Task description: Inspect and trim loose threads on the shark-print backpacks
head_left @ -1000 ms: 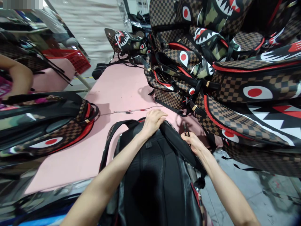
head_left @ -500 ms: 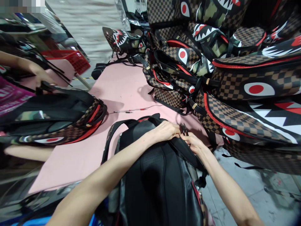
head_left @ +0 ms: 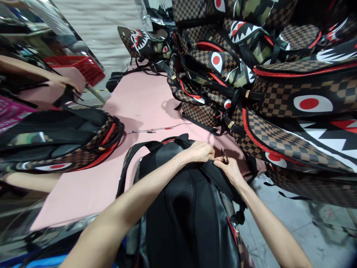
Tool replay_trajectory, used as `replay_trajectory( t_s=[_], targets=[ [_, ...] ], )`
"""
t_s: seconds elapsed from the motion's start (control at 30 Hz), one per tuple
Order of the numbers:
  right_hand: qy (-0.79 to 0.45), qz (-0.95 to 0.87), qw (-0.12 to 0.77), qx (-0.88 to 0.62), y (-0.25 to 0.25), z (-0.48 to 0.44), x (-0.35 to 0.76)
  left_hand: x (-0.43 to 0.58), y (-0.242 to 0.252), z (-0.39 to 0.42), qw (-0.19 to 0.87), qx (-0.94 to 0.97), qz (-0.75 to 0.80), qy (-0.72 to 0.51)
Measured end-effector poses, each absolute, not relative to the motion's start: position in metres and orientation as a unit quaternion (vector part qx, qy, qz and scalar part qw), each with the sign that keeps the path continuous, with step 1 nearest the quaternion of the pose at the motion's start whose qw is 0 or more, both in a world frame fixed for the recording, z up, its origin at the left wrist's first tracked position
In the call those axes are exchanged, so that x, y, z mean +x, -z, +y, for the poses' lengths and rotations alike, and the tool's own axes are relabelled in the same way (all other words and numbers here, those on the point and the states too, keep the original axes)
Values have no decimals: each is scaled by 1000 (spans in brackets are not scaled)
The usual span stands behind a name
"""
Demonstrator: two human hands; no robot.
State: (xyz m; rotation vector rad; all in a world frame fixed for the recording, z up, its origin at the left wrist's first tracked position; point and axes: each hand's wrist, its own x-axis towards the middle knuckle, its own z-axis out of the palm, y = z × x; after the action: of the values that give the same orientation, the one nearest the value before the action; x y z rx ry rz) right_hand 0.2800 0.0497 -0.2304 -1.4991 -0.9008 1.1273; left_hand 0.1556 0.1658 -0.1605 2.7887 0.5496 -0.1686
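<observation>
A black backpack (head_left: 181, 201) lies back panel up on the pink table in front of me. My left hand (head_left: 202, 150) is closed at its top edge, fingers pinching near the base of a shoulder strap; what exactly lies between the fingertips is too small to tell. Close beside it, my right hand (head_left: 230, 170) is closed around small dark thread snips (head_left: 224, 156), their points sticking up past the fingers. Its thumb and fingertip meet the left fingertips over the strap (head_left: 217, 176). A carry loop (head_left: 126, 169) arches out at the bag's left.
Checkered shark-face backpacks (head_left: 295, 141) are piled high on the right. Pens (head_left: 152, 130) lie on the pink tabletop (head_left: 139, 95). At left, a co-worker's hand (head_left: 65, 82) holds a strap of another backpack (head_left: 61, 137). A red basket (head_left: 89, 70) stands behind.
My hands stay at the backpack's top edge; the right hand and snips have shifted slightly, with the fingertips drawn closer to the left hand. The co-worker's hand has lifted a strap upward.
</observation>
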Motion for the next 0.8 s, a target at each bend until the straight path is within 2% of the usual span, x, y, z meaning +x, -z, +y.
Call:
replay_trajectory(
  t_s=[0.07,0.17,0.27,0.47,0.8],
  targets=[
    [-379,-445,479,-655,229,48,279,157,158,164,146,967,200,68],
    [-352,-500,433,-662,227,50,281,159,157,162,136,965,211,72],
    [-405,-497,425,-639,227,55,284,159,159,163,132,964,217,72],
    [-535,-414,462,-573,232,60,289,159,161,167,150,962,215,76],
    [-570,-348,474,-574,238,66,289,162,164,170,168,959,213,82]
  ],
)
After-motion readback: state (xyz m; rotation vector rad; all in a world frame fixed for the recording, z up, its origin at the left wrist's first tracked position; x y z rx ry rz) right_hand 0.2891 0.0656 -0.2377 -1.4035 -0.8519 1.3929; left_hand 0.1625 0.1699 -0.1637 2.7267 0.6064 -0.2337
